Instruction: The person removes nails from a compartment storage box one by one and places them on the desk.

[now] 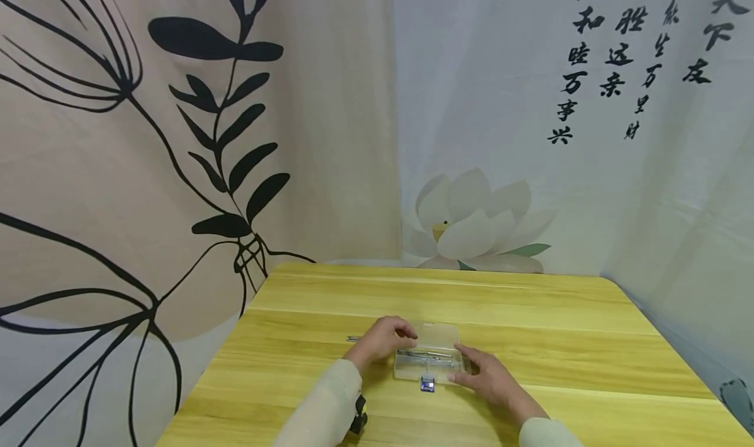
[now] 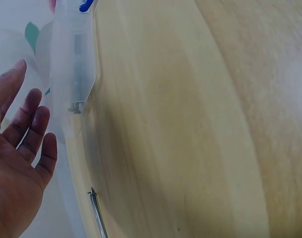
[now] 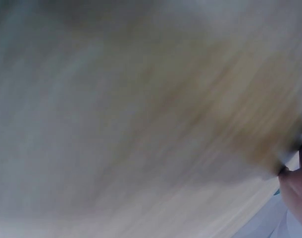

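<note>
A clear plastic box lies on the table with its see-through lid raised at the back. Slim metal tools rest inside, and a small blue piece sits at its front edge. My right hand holds the box's right end, thumb at the near side and fingers at the far side; the right wrist view is mostly blurred. Beside the left end hovers my left hand; in the left wrist view its fingers are loosely bent, holding nothing. A thin metal tool lies on the table near it.
The wooden table has light yellow planks. Behind it hangs a printed curtain with plants, a lotus and writing. Something black shows beside the left sleeve.
</note>
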The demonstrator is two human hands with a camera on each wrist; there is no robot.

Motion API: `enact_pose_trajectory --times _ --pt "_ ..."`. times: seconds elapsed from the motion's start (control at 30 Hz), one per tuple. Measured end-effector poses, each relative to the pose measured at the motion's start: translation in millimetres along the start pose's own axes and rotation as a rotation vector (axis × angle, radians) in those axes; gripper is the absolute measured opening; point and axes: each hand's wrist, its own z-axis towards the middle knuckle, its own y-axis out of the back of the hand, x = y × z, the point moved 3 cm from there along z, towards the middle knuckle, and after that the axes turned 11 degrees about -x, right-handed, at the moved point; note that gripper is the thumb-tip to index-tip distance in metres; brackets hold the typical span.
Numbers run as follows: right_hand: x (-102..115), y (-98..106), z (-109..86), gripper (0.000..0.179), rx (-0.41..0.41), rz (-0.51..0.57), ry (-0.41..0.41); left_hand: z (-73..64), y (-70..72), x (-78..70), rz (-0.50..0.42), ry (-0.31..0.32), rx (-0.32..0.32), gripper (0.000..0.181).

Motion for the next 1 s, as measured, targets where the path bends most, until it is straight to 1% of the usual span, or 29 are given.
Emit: enact_pose_trajectory --times 0.43,0.67,0.8,1.0 --pt "-0.2 -0.1 1.3 0.072 0.009 0.003 0.017 2.0 -12.0 3.4 -0.014 -0.026 0.007 0.006" --pt "-0.7 -0.4 2.1 0.072 0.004 -0.009 0.023 2.5 -14.4 6.3 -0.018 -0.009 0.008 0.004" --pt "-0.3 -0.1 1.8 0.072 0.002 -0.013 0.02 1.3 -13.5 6.1 -0.015 -0.002 0.006 0.005" --pt "-0.2 -0.5 2.3 0.072 -0.006 -0.02 0.035 -1.3 -11.9 6.7 -0.004 0.02 0.022 0.004"
